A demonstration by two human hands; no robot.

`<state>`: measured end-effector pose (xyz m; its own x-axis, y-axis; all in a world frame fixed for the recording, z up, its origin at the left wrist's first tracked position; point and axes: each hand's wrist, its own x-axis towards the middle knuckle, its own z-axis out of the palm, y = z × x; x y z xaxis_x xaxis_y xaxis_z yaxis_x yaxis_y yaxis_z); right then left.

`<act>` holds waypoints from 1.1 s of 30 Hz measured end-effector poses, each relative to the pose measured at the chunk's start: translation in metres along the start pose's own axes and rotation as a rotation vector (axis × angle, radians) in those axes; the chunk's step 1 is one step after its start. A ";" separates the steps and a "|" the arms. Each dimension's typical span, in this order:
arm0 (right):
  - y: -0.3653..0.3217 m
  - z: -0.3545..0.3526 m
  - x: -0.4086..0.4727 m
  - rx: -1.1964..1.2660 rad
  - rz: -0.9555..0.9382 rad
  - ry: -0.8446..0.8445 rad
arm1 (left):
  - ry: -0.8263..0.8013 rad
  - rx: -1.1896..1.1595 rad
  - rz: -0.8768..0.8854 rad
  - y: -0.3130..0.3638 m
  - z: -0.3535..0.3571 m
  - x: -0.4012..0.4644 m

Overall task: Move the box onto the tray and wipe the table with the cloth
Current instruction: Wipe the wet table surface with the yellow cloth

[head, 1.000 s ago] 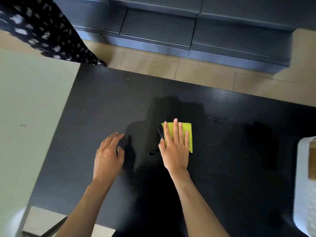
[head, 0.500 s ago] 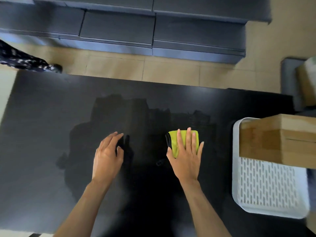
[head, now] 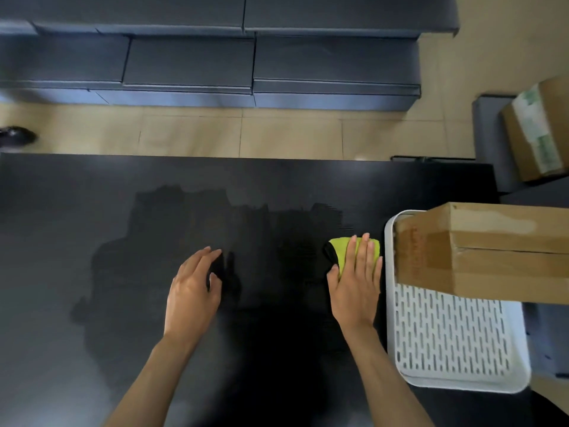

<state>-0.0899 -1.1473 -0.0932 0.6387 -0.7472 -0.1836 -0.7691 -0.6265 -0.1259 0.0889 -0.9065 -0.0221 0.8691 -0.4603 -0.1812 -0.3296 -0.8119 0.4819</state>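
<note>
My right hand [head: 355,288] presses flat on a folded yellow-green cloth [head: 340,249] on the black table [head: 123,211], just left of the tray. The cloth's near part is hidden under my fingers. A brown cardboard box [head: 486,251] rests across the far half of the white slotted tray [head: 446,337] at the table's right end. Spread flat on the table, my left hand [head: 194,291] holds nothing, about a hand's length left of the cloth. A darker wiped patch spreads over the middle of the table.
Dark grey cabinets [head: 215,57] stand beyond a strip of tan floor [head: 246,134]. A second cardboard box [head: 538,127] sits on a dark stand at the far right. A black shoe [head: 15,137] shows at the left edge.
My right hand has slid the cloth to the right across the table, up to the tray's edge. The view has swung right, bringing tray and box into sight. My left hand stayed put.
</note>
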 end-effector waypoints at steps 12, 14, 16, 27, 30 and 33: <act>-0.043 -0.005 0.076 0.008 -0.019 0.027 | 0.021 0.035 -0.048 -0.029 -0.012 -0.003; -0.054 -0.003 0.076 0.000 -0.029 0.026 | 0.017 0.038 -0.072 -0.043 -0.016 -0.005; -0.068 -0.001 0.076 -0.005 -0.043 0.024 | 0.021 0.035 -0.095 -0.055 -0.023 -0.007; -0.200 0.022 0.057 -0.038 -0.087 0.027 | 0.079 0.144 -0.100 -0.162 -0.077 0.000; -0.251 0.029 0.046 -0.030 -0.122 0.023 | 0.074 0.140 -0.120 -0.197 -0.094 0.000; -0.303 0.037 0.037 -0.024 -0.165 0.015 | 0.067 0.123 -0.130 -0.231 -0.107 -0.001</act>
<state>0.1666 -0.9770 -0.0978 0.7569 -0.6365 -0.1482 -0.6529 -0.7463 -0.1297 0.2036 -0.6800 -0.0409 0.9285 -0.3270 -0.1760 -0.2516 -0.9026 0.3493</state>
